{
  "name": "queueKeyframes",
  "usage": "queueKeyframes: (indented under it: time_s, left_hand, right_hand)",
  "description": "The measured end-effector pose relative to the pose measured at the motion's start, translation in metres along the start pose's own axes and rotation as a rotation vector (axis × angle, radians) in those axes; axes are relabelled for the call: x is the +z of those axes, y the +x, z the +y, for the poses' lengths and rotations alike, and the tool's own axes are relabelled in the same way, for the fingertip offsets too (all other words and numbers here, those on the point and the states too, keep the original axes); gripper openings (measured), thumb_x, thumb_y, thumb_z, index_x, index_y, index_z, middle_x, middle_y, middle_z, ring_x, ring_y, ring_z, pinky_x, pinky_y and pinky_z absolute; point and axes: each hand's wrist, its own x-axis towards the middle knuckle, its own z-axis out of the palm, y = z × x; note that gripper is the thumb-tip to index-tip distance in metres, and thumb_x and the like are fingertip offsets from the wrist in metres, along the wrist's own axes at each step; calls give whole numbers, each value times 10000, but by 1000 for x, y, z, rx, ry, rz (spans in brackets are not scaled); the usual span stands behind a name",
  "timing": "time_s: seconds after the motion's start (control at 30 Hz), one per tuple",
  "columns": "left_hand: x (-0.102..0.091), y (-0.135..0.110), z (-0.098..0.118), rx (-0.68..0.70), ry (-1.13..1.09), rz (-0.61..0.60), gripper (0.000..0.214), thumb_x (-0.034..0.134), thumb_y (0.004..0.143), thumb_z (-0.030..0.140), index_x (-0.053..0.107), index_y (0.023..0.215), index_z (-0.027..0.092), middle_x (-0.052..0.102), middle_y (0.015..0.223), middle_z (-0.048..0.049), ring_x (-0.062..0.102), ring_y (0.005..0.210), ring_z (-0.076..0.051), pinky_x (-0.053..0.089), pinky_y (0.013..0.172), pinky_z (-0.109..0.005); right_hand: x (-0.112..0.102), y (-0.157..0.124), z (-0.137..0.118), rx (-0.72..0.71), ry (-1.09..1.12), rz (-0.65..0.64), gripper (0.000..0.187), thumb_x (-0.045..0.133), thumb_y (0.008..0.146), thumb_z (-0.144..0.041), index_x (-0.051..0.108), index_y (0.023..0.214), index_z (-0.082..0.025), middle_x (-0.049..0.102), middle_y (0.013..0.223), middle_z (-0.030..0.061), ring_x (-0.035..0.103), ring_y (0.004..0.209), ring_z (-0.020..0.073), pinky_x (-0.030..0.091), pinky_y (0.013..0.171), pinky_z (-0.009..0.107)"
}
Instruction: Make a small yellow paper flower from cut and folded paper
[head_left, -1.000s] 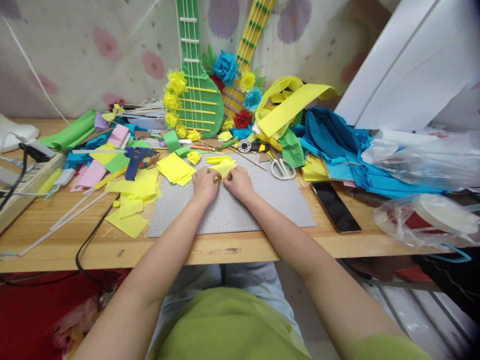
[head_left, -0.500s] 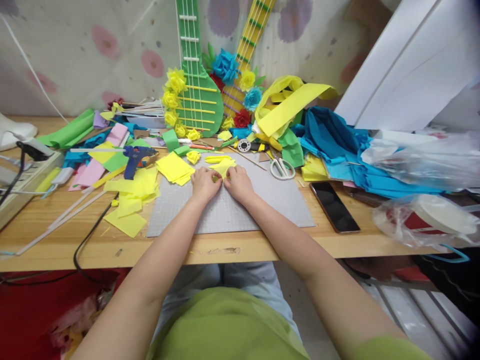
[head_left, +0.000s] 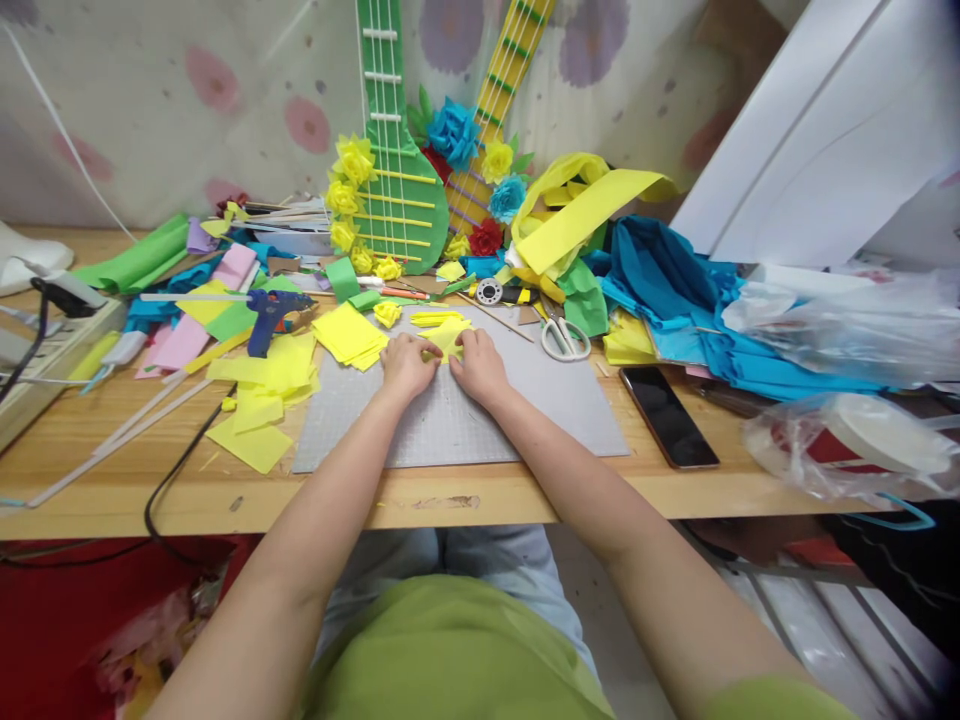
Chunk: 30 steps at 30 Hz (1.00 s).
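Observation:
Between my two hands is a small piece of yellow crepe paper (head_left: 450, 335), just above the grey cutting mat (head_left: 517, 420). My left hand (head_left: 409, 366) closes its fingers on the paper's left side. On its right side my right hand (head_left: 480, 368) pinches it too; the fingertips are partly hidden. Just beyond lie rolled yellow strips (head_left: 435, 318) and a yellow paper flower (head_left: 387, 314). A stack of yellow paper squares (head_left: 351, 337) rests left of my left hand. White-handled scissors (head_left: 565, 340) lie to the right of my right hand.
A blue glue gun (head_left: 268, 318) and loose yellow sheets (head_left: 259, 445) lie on the left. Behind stand a green paper instrument (head_left: 409, 205) and a yellow one (head_left: 499, 90). On the right are a phone (head_left: 669, 417), blue crepe paper (head_left: 675, 290) and a plastic-wrapped cup (head_left: 862, 440).
My hands have shifted very slightly, with a little more of the yellow paper showing between them. Both still hold it, and the things on the table stay put.

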Motion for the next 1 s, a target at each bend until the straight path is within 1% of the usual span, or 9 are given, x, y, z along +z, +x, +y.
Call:
queueKeyframes:
  time_s: [0.1,0.17,0.23,0.3,0.43,0.63,0.73,0.9,1.0]
  left_hand:
    - [-2,0,-10,26,-53,11,259,540,701,173,673,879,305,564,960,-48,506,962,-223,365,872,-394]
    - [-3,0,-16,54,-103,59,342,487,693,88,660,908,289,560,969,-49,505,969,-202,381,879,-361]
    - [-3,2,-20,80,-151,112,371,457,692,65,644,941,266,560,990,-53,501,984,-188,394,885,-334]
    - [-3,5,-21,104,-181,127,371,444,693,71,632,964,239,568,1007,-56,513,961,-179,407,879,-320]
    - [-4,8,-16,135,-182,51,374,441,663,77,618,970,196,594,985,-51,546,822,-153,433,812,-296]
    - [-10,-1,-12,110,-186,-40,327,434,652,105,625,900,198,621,816,-14,532,667,-131,430,675,-265]
    - [-13,-6,-15,171,-221,-96,341,426,647,107,630,903,203,622,771,2,512,618,-121,423,632,-255]
    - [-15,-9,-19,354,-181,-91,348,431,665,84,645,912,203,644,899,-15,543,774,-133,429,731,-252]
    - [-19,-10,-19,384,-109,-33,231,478,731,175,645,883,221,651,888,-17,538,851,-155,417,778,-274]
  right_hand:
    - [0,0,1,1,12,3,198,474,768,-207,482,959,-156,494,976,117,456,910,230,383,791,343]
    - [1,0,2,-6,11,7,193,467,771,-202,484,959,-159,495,971,116,456,907,231,385,786,345]
    - [2,-1,2,-12,1,7,187,460,776,-197,489,957,-159,498,966,116,458,902,229,386,780,343]
    - [2,-1,2,-15,-5,4,183,456,781,-200,494,955,-159,500,965,115,462,895,226,389,772,337]
    - [-1,-1,2,-9,32,-5,164,447,795,-216,505,939,-166,506,969,103,473,892,213,393,764,320]
    - [-8,-1,8,12,185,2,195,458,747,-197,492,939,-178,502,985,79,499,854,178,412,757,311]
    - [-8,0,14,-14,273,25,225,450,724,-185,477,948,-186,498,990,67,515,828,156,423,749,304]
    - [-7,2,20,-68,360,39,261,419,696,-140,474,945,-194,504,985,59,511,908,152,437,746,282]
    - [-6,3,21,-111,339,47,253,414,697,-141,489,932,-196,526,986,67,488,959,172,428,783,308]
